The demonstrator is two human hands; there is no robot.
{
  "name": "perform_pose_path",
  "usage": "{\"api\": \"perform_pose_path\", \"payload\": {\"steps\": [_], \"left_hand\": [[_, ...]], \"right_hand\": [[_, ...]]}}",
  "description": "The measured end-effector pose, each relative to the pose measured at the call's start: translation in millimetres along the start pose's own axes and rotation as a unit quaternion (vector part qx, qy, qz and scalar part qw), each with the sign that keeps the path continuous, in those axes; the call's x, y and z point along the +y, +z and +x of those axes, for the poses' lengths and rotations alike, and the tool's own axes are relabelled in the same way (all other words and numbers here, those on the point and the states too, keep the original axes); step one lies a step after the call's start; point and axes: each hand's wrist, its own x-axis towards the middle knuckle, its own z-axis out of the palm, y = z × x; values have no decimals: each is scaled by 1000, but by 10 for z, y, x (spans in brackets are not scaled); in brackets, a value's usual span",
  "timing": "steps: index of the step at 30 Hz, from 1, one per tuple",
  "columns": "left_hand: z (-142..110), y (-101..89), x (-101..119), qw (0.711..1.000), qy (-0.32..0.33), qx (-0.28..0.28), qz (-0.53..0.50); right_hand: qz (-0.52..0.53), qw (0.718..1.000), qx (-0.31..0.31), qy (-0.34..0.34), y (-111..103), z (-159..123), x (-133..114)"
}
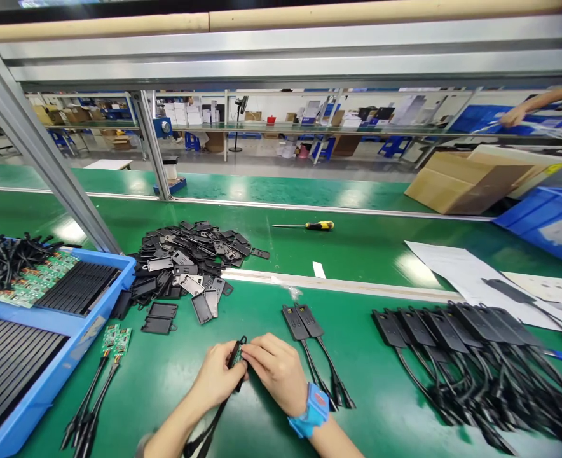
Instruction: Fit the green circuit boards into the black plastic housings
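lengthwise, the black case (236, 353) points forward (loop (243, 340) foremost).

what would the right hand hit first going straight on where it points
Likely the black case in the left hand; the right hand seems to be touching it, though depth is unclear.

Over the green counter (166, 381), the person's left grip (217, 375) holds a small black case (236, 353) with green circuitry (239, 353) showing, the right grip (278, 369) touching its side. Beyond lies a heap of loose black covers (190, 261), a yellow-and-black screwdriver (319, 226) farther back; cabled black cases (452, 327) sit in a row at right, a blue tray (81, 331) at left.
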Motion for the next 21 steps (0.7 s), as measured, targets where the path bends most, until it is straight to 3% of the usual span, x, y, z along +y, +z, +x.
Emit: {"api": "perform_pose_path", "payload": {"steps": [8, 13, 21], "left_hand": [[-25, 8, -11, 1000, 1, -1, 6], [-17, -2, 4, 1000, -6, -10, 2], [-67, 32, -36, 999, -20, 26, 15]], "right_hand": [[29, 999, -11, 21, -6, -5, -8], [6, 1000, -26, -4, -53, 29, -9], [27, 999, -34, -24, 7, -31, 21]]}}
